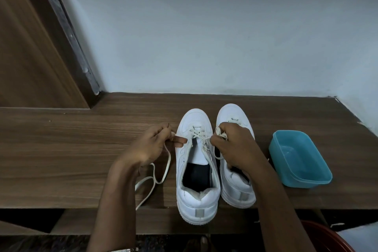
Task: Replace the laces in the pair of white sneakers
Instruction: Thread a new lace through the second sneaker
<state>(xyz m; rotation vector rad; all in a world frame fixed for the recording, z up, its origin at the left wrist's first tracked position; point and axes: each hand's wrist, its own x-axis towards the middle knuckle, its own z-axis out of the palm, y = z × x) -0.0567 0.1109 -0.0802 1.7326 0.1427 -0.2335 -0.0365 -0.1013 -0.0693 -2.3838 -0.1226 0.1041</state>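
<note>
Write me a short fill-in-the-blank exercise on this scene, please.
1. The left hand pinches a ____ that trails over the table.
2. The right hand grips it too, over the sneakers, whose toes point toward the ____.
3. The tub is coloured ____.
Missing words: lace; wall; blue.

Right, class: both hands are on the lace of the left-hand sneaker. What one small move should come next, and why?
Probably feed the end pinched in the left hand through the next free eyelet of the sneaker. The lace crosses only the front eyelets, those nearer the heel look bare, and the right hand holds the other side.
</note>
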